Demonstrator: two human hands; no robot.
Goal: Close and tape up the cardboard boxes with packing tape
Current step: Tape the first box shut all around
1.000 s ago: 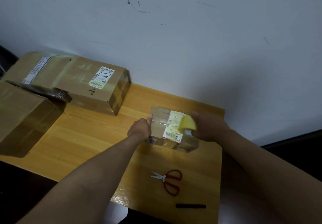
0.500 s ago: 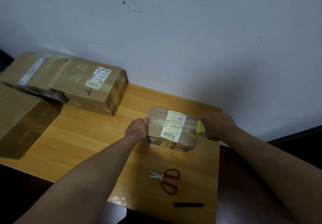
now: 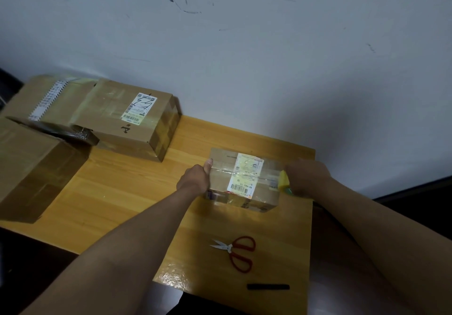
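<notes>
Head view shows a wooden table against a wall. On the far left sit 2 big boxes, and next to them a taped box with a white label. In the middle, the left hand holds the left end of the small box. Its fingers are curled and the thumb presses the tape strip down on top. On the right, the right hand grips the yellow tape holder. 1 second ago the holder was on top of the box, near the label. Now it has slid past the right edge and sits down at the side. So the strip now runs over the whole top. The tape probably needs cutting next. The red scissors and a black pen lie near the front of the table, apart from the box.
</notes>
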